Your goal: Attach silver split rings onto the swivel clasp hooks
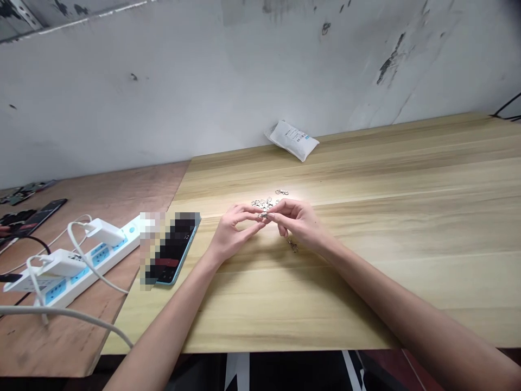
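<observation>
Between the fingertips of my left hand (234,231) and my right hand (299,220) is a small silvery metal clasp (262,215). Both hands are closed in a pinch on it, just above the wooden table; its finer parts are too small to make out. Right behind the fingertips lies a loose cluster of similar metal clasps (260,203), partly hidden by the hands. One single clasp (281,191) lies farther back, apart from the cluster. Another clasp (292,246) rests on the wood below my right hand.
A white labelled packet (292,140) lies at the table's back edge by the wall. Left of my hands is a phone (175,250), partly blurred out. On the adjoining brown table (158,184) sits a power strip (97,260) with chargers and trailing cables.
</observation>
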A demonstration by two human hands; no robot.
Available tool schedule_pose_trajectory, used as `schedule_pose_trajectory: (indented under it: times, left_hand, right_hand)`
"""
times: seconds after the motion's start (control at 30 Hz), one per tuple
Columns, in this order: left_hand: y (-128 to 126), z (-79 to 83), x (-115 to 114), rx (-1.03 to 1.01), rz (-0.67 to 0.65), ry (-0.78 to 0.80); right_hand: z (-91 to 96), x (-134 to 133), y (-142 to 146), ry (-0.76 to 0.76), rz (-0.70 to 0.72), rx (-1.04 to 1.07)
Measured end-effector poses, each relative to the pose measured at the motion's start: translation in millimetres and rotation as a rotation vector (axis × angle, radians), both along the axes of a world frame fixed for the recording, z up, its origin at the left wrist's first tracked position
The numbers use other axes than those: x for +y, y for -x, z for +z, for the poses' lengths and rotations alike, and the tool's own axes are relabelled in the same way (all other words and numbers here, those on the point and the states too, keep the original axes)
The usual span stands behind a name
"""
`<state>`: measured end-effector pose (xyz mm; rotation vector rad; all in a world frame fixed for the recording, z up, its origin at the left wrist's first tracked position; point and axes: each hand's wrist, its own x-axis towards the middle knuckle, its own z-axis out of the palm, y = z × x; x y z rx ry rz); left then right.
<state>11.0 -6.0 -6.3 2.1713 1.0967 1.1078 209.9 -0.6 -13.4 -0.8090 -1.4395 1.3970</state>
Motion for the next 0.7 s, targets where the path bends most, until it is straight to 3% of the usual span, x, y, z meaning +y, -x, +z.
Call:
schedule_pose_trajectory:
  times: [0.27, 0.5, 0.6, 0.7]
  left_hand:
    - [4.3, 3.7, -0.1, 0.0, 0.126, -0.038]
    - [1.6, 5.0, -1.1, 0.328, 0.117, -0.286]
    - [13.6, 7.2, 3.7, 0.405, 0.116, -0.224]
    - [39.7, 12.1, 9.5, 0.431, 0.066, 0.032]
  right_hand:
    - [2.9, 0.3, -1.8, 0.022, 0.001, 0.0]
    - [4.6, -0.3, 0.7, 0.089, 0.008, -0.031]
    - [-1.3, 3.2, -1.3, 0.058, 0.038, -0.118]
    - [-8.3, 7.9, -3.8, -0.071, -0.006, -0.308]
